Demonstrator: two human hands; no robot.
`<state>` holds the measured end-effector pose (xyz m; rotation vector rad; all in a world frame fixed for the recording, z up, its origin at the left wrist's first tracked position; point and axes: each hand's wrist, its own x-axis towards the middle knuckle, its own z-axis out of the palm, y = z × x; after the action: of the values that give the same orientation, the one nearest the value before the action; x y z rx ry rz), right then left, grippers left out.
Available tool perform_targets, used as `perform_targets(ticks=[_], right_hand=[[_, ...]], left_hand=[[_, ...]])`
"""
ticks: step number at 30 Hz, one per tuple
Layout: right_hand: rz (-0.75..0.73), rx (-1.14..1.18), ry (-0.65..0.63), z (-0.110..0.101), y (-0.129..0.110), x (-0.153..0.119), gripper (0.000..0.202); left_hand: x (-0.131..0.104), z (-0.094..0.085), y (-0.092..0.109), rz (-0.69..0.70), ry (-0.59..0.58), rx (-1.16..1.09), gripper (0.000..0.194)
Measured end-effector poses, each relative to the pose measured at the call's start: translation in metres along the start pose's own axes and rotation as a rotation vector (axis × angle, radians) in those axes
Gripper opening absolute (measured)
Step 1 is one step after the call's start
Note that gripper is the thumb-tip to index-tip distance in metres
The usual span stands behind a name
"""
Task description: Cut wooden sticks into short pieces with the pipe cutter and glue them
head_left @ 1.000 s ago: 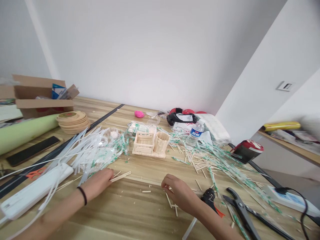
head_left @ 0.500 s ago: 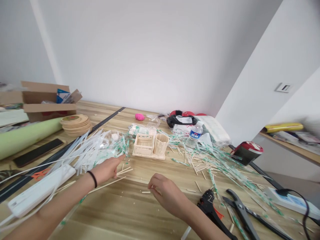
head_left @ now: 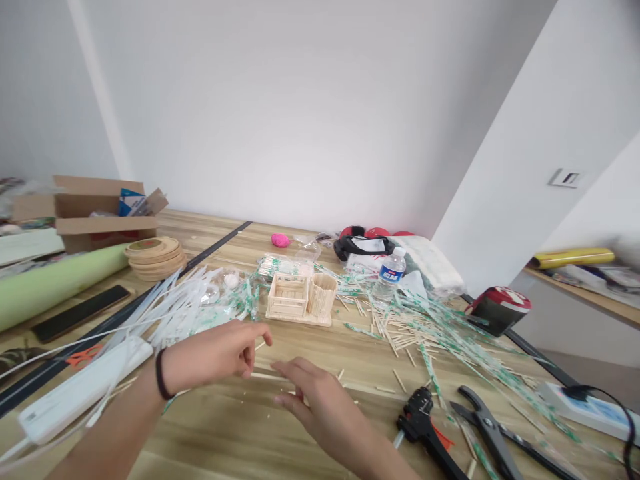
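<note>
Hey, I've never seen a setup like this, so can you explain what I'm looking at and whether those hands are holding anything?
There's no robot here: these are a person's bare left hand and right hand. The camera is worn on their head, looking forward and down over a wooden table. In the middle stands a small open box with a cup beside it, both made of thin sticks. To the right are loose sticks, a water bottle, what looks like a glue gun and a plier-like tool. I can't make out anything held: the right hand's thumb and fingers are apart, while the left's curled fingers hide its palm.
</note>
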<state>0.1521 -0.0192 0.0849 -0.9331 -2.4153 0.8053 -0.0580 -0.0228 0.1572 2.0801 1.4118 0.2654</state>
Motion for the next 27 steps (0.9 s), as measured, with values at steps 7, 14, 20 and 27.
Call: perform_targets(ticks=[7,14,20,27], right_hand=[[0.146,0.396,0.177,-0.005,0.005,0.006,0.021],[0.132,0.991,0.100,0.012,0.019,0.015,0.037],[0.154,1.048,0.085,0.013,0.026,0.018,0.039],[0.159,1.062,0.062,0.008,0.023,0.014,0.036]], left_hand=[[0.002,-0.008,0.021,-0.030,0.609,-0.184,0.031],[0.021,-0.009,0.016,-0.083,0.547,-0.829,0.048],[0.038,0.010,0.019,-0.017,0.290,-0.917,0.039],[0.044,0.015,0.021,0.041,0.289,-0.931,0.022]])
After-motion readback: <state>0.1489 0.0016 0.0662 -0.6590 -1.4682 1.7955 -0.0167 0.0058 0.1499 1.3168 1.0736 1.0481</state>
